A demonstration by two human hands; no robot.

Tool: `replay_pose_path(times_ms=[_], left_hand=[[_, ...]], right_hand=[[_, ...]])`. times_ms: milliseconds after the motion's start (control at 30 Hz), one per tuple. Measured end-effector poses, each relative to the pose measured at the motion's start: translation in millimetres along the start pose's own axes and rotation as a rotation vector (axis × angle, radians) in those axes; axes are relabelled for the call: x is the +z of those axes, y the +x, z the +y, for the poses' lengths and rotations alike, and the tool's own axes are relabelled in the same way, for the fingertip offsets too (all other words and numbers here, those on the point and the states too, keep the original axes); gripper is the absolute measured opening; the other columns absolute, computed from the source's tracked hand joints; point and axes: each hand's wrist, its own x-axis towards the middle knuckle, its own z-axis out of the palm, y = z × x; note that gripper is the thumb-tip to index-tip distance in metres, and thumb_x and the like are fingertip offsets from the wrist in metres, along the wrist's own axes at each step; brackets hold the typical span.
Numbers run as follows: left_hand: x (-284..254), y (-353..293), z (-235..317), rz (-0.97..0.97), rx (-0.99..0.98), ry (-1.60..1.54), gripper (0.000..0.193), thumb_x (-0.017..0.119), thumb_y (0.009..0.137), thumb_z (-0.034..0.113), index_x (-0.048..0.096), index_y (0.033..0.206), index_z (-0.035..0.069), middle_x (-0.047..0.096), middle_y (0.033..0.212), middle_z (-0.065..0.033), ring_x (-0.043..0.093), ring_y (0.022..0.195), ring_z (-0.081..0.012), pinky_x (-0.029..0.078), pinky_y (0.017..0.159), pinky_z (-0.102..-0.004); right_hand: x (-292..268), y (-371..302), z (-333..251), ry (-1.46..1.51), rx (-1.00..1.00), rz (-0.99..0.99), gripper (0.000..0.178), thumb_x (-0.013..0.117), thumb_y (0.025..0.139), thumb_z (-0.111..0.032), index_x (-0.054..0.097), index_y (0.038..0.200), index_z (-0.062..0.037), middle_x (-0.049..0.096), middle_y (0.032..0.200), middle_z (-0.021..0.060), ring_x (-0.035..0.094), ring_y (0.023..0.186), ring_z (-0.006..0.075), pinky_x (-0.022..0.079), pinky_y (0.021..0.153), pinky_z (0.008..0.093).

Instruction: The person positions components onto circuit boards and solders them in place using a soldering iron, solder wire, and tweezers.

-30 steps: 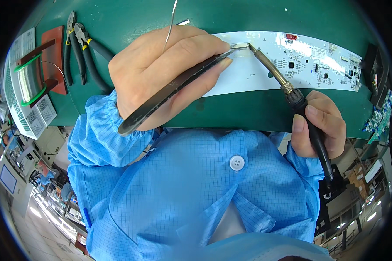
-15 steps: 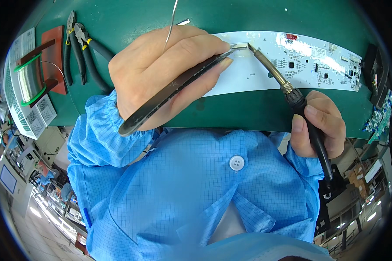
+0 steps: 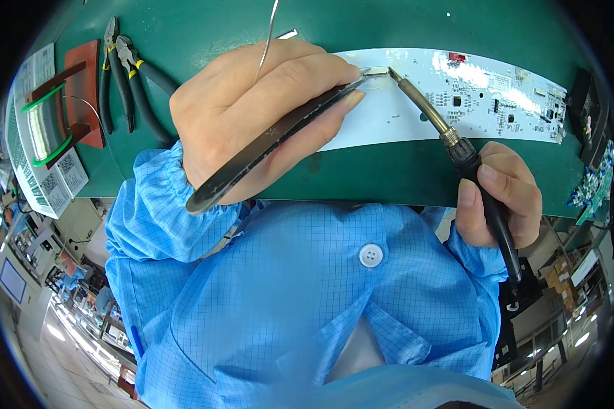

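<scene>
My left hand (image 3: 252, 109) is closed around black tweezers (image 3: 242, 163), their tips resting at a small pale rectangular part (image 3: 377, 71) on a long white circuit board (image 3: 402, 123). A thin silvery wire (image 3: 270, 34) rises past the back of this hand; where its lower end goes is hidden. My right hand (image 3: 508, 194) grips the black handle of a soldering iron (image 3: 424, 102). The iron's tip meets the right end of the small part, opposite the tweezers. Dark chips and a red component dot the board's right half.
Two pairs of pliers (image 3: 126, 82) with dark handles lie left of my left hand. Beyond them a spool of solder wire (image 3: 46, 126) sits on a reddish-brown stand (image 3: 92, 129). A dark holder (image 3: 583, 109) and a cluster of small parts (image 3: 597, 180) are at the right edge of the green mat (image 3: 389, 170).
</scene>
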Motion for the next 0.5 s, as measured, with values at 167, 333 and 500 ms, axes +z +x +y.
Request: replay_pose_path(times_ms=[167, 333, 500], left_hand=[[0.4, 0.4, 0.0, 0.01, 0.011, 0.0, 0.027, 0.078, 0.078, 0.0, 0.069, 0.103, -0.004, 0.069, 0.093, -0.0159, 0.068, 0.079, -0.0223, 0.055, 0.071, -0.0283], [0.2, 0.4, -0.2, 0.018, -0.004, 0.003, 0.027, 0.078, 0.077, 0.0, 0.07, 0.102, -0.004, 0.069, 0.093, -0.0156, 0.068, 0.079, -0.0222, 0.055, 0.071, -0.0283], [0.2, 0.4, -0.5, 0.01, 0.001, 0.005, 0.027, 0.078, 0.077, 0.0, 0.07, 0.102, -0.004, 0.069, 0.093, -0.0158, 0.068, 0.079, -0.0222, 0.055, 0.07, -0.0282]], right_hand=[[-1.2, -1.8, 1.1, 0.018, -0.001, 0.006, 0.031, 0.074, 0.07, 0.006, 0.057, 0.097, 0.0053, 0.056, 0.062, 0.0118, 0.045, 0.043, 0.0144, 0.033, 0.039, 0.0271], [0.3, -6.5, 3.2, 0.017, -0.009, 0.083, 0.031, 0.073, 0.073, 0.006, 0.057, 0.1, 0.0057, 0.057, 0.065, 0.0121, 0.045, 0.045, 0.0127, 0.032, 0.04, 0.0264], [0.2, -7.6, 4.5, 0.022, -0.026, 0.094, 0.031, 0.073, 0.074, 0.006, 0.057, 0.101, 0.0063, 0.058, 0.066, 0.0125, 0.045, 0.045, 0.0121, 0.032, 0.041, 0.0259]])
